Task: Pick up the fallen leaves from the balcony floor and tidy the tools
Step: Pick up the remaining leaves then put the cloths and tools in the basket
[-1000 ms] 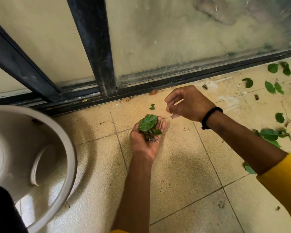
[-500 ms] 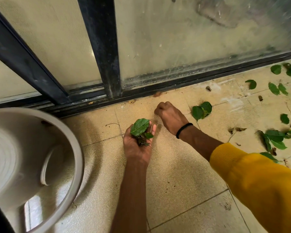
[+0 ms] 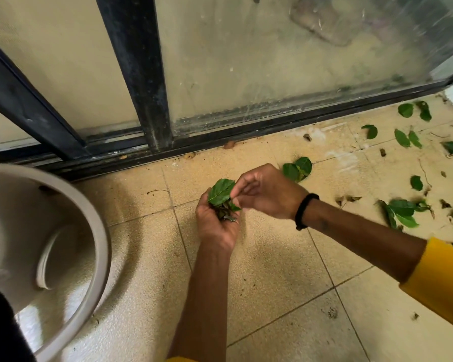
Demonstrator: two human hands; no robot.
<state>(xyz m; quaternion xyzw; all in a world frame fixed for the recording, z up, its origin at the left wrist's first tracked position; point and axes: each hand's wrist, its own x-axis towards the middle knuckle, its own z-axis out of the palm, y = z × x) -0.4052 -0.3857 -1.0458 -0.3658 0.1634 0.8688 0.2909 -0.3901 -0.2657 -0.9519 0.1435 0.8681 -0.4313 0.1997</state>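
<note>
While my left hand is cupping the light, limp leaves, my right hand is pinching one by its edge (fingers curled).

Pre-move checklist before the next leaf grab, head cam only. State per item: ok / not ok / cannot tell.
1. Left hand cups the bunch of leaves palm up, nothing slipping: ok.
2. Right hand free for the next grab: not ok, its fingertips are at the bunch; whether they pinch anything, cannot tell.
3. Next target in view: ok, the leaf pair lies on the tile just beyond the right hand.
4. Floor cleared: not ok, scattered leaves lie on the tiles to the right.
5. White tub at the left near enough for dumping: ok, though its contents cannot be told.
</note>
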